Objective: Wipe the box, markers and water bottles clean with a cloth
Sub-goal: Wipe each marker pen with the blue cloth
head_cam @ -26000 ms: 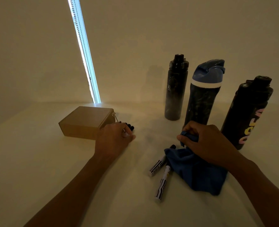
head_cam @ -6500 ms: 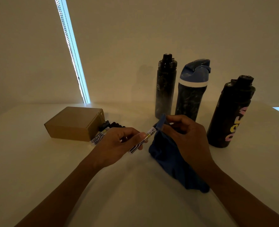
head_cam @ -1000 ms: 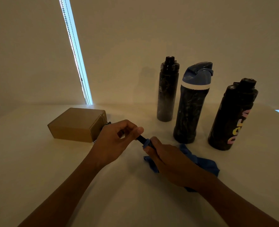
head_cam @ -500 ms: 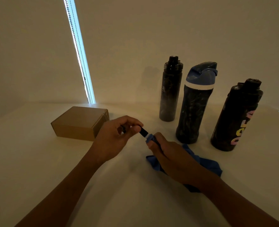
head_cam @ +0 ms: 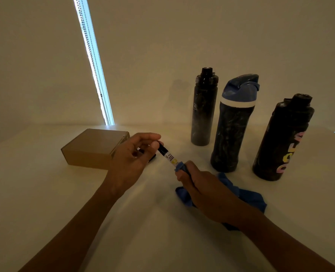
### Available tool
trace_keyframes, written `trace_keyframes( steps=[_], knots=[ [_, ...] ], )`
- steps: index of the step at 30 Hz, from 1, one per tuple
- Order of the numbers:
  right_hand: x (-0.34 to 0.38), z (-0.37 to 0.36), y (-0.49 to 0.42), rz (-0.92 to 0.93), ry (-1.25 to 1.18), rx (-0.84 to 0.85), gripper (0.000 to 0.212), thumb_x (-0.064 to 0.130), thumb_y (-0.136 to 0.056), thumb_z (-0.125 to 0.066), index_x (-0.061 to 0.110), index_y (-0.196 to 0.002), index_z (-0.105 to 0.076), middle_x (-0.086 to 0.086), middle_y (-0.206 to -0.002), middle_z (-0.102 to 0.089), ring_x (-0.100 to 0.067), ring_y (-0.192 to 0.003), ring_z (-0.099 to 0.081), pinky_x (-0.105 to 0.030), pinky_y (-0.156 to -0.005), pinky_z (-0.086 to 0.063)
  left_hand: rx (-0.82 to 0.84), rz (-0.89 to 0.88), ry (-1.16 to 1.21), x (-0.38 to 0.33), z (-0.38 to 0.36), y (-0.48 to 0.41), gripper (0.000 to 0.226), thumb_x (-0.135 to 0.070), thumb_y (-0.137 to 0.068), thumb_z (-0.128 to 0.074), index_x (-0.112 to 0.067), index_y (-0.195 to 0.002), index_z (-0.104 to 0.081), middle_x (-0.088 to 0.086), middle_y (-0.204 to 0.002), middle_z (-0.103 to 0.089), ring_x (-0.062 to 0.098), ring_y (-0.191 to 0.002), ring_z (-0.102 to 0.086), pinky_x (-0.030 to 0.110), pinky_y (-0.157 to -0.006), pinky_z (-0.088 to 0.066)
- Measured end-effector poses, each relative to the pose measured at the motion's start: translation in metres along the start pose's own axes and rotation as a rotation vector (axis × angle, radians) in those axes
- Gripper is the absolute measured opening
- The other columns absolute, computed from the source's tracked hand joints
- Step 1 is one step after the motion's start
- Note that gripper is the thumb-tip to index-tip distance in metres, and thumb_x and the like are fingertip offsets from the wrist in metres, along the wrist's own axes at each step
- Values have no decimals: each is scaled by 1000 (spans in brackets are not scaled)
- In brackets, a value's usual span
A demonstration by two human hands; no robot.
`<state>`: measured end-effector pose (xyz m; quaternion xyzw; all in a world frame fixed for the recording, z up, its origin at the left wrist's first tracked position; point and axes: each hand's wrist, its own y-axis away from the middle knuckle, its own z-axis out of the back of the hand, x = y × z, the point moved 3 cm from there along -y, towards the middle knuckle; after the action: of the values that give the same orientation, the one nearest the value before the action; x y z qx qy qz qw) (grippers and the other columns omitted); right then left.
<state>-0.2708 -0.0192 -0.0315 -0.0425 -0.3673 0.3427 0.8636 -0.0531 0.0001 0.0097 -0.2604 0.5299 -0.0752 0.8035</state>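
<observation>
My left hand (head_cam: 132,160) pinches the black cap end of a white marker (head_cam: 167,154) above the table. My right hand (head_cam: 204,190) grips the blue cloth (head_cam: 249,197), wrapped round the marker's lower end. The rest of the cloth trails on the table behind that hand. A brown cardboard box (head_cam: 94,149) lies left of my left hand. More dark markers (head_cam: 152,156) lie beside the box, mostly hidden by my fingers. Three water bottles stand at the back right: a slim black one (head_cam: 203,108), a blue-lidded one (head_cam: 233,126) and a black one with coloured letters (head_cam: 282,140).
The white table (head_cam: 45,193) meets a plain wall close behind the bottles. A bright vertical strip of window with a bead chain (head_cam: 93,59) runs down the wall behind the box.
My right hand with the cloth has slid down the marker toward me, baring its white labelled barrel. My left hand keeps its pinch on the cap end.
</observation>
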Motion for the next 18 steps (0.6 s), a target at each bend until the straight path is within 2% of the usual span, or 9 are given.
trace_keyframes(
  steps=[2,4,6,9,11,13,15,18],
  knots=[
    [0,0,0,21,104,4,42,62,-102,-21,27,-102,-45,-8,-74,-61,-15,-83,-56,-32,-81,-40,35,69,18,1,-7,1,22,-33,-101,-63,-22,-118,-72,-6,-105,-78,10,-101,-72,21,-81,-58],
    [3,2,1,30,113,13,40,62,-102,-19,29,-102,-43,-9,-74,-59,-20,-80,-58,-34,-76,-43,14,73,-47,3,-8,-1,21,-34,-100,-65,-20,-112,-76,-8,-100,-78,6,-95,-72,15,-76,-55],
    [9,4,1,41,122,26,41,62,-102,-18,28,-103,-42,-8,-75,-59,-28,-70,-59,-36,-61,-46,-47,97,-11,4,-2,-3,20,-34,-99,-67,-22,-111,-78,-10,-99,-78,7,-95,-73,19,-78,-58],
    [15,4,0,40,139,57,43,60,-101,-17,26,-106,-42,-6,-77,-60,-25,-66,-60,-46,-64,-51,-122,165,70,9,11,-4,19,-34,-100,-66,-27,-113,-78,-10,-102,-79,10,-98,-75,33,-88,-61],
    [13,2,3,31,157,82,41,58,-102,-16,26,-106,-42,-5,-77,-60,-24,-66,-60,-49,-65,-52,-109,189,98,10,11,-2,21,-36,-100,-66,-28,-115,-78,-10,-103,-79,9,-99,-75,33,-90,-60],
    [15,4,4,33,208,96,41,58,-102,-14,28,-106,-41,-3,-75,-60,-24,-64,-60,-49,-65,-53,-80,218,125,8,4,-2,25,-41,-100,-64,-29,-118,-76,-12,-99,-79,2,-93,-73,24,-84,-58],
    [14,6,6,17,215,60,44,61,-99,-11,29,-106,-41,-3,-74,-60,-23,-64,-61,-49,-64,-53,-57,274,140,3,-5,0,29,-46,-99,-63,-27,-116,-75,-15,-84,-77,-5,-75,-67,13,-67,-52],
    [11,10,-6,-42,254,27,39,58,-102,-19,28,-110,-43,1,-73,-58,-21,-67,-60,-45,-67,-53,74,310,25,6,-15,4,35,-57,-96,-61,-28,-108,-76,-14,-88,-78,-3,-69,-63,14,-62,-48]
  ],
)
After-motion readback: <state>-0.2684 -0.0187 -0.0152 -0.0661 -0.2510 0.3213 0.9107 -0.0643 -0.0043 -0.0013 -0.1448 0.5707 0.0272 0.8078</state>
